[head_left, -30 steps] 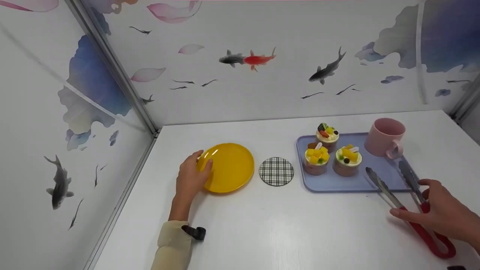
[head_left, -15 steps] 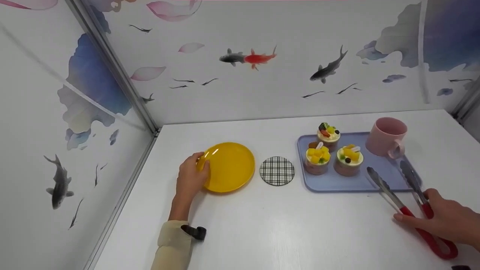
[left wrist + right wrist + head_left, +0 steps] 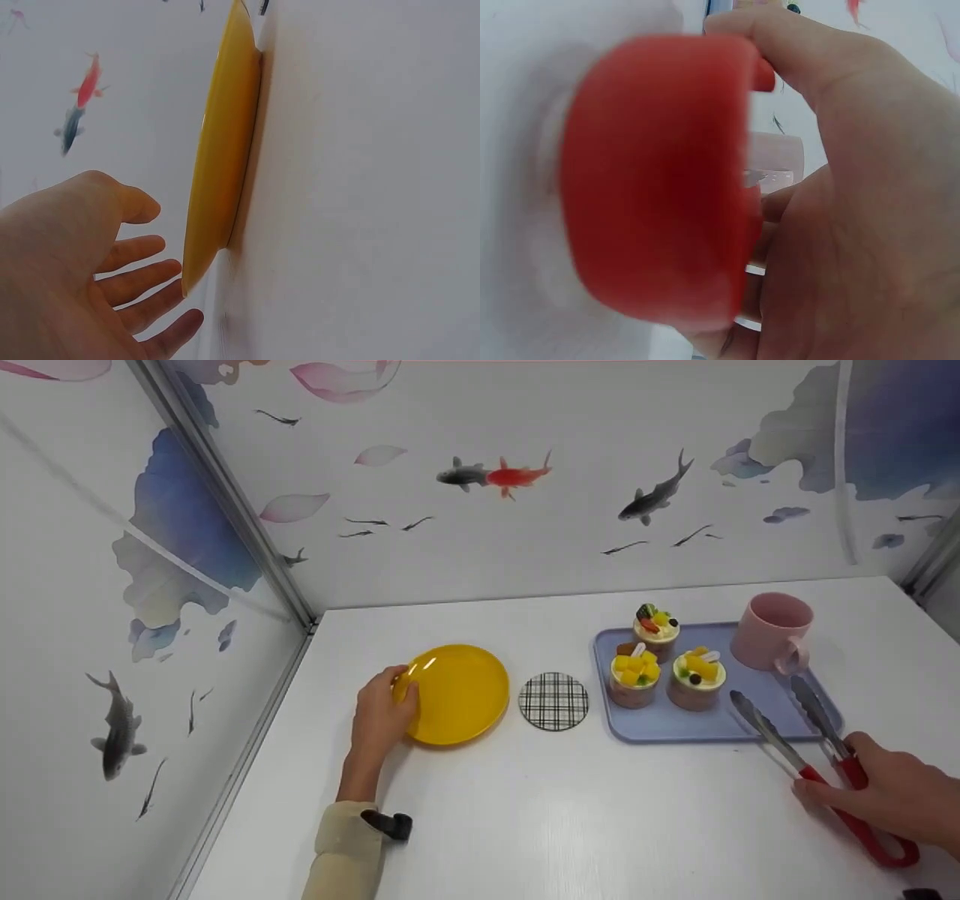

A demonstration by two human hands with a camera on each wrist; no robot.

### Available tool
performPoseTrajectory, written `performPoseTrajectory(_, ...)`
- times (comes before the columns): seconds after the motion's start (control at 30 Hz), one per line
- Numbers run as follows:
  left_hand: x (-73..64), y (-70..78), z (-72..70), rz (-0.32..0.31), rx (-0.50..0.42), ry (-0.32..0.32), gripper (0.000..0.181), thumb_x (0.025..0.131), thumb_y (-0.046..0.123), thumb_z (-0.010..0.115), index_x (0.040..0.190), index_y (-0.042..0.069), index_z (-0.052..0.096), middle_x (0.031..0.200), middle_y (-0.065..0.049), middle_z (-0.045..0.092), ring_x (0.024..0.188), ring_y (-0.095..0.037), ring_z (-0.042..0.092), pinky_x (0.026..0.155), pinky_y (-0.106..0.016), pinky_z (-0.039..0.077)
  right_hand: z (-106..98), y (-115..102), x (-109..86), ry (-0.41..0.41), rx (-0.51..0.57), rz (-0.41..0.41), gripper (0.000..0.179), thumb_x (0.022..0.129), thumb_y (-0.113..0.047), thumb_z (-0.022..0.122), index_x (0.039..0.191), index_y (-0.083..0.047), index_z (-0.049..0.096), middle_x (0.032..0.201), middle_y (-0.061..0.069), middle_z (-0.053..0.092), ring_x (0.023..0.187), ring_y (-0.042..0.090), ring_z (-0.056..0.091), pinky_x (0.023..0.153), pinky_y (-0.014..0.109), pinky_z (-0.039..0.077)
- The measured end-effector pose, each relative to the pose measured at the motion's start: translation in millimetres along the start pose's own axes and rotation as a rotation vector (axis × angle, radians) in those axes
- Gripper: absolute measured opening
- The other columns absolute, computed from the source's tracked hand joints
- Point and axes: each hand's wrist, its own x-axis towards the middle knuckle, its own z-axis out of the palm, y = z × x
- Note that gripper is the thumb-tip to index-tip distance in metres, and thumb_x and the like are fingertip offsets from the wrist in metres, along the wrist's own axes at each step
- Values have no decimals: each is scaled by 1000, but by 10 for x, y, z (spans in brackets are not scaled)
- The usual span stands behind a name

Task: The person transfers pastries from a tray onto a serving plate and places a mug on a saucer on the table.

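Observation:
At the yellow plate (image 3: 459,695), my left hand (image 3: 382,712) is beside the left rim. In the left wrist view its fingers (image 3: 142,285) are loosely extended and reach the plate's edge (image 3: 217,165) without curling round it. My right hand (image 3: 892,791) holds metal tongs with red handles (image 3: 855,817), thumb on one arm and fingers on the other. The tongs' arms are spread, their tips over the front right of a blue tray (image 3: 660,729). In the right wrist view the red handle end (image 3: 656,180) hides part of the hand.
Three fruit-topped dessert cups stand on the tray's left half, the nearest right one (image 3: 696,697) beside the tongs. A pink mug (image 3: 769,634) stands at its back right. Between plate and tray lies a round checked coaster (image 3: 554,702). Printed walls border the white table (image 3: 570,825).
My right hand has shifted slightly down and right along the tongs and taken a firmer hold. The tongs' tips have come a little closer together. My left hand stays at the plate.

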Motion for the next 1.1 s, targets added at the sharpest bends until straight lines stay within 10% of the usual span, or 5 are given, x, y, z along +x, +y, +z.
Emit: performPoseTrajectory(1.1,-3,-44,39,-30,-54,-25,45,107,27,68,147,7,63,147,-13,67,137,-29,64,123,-47,50,76,-64,31,271,125,-182,111,86,-70,81,148,11,37,115,37,57,92,45,57,64,41,66)
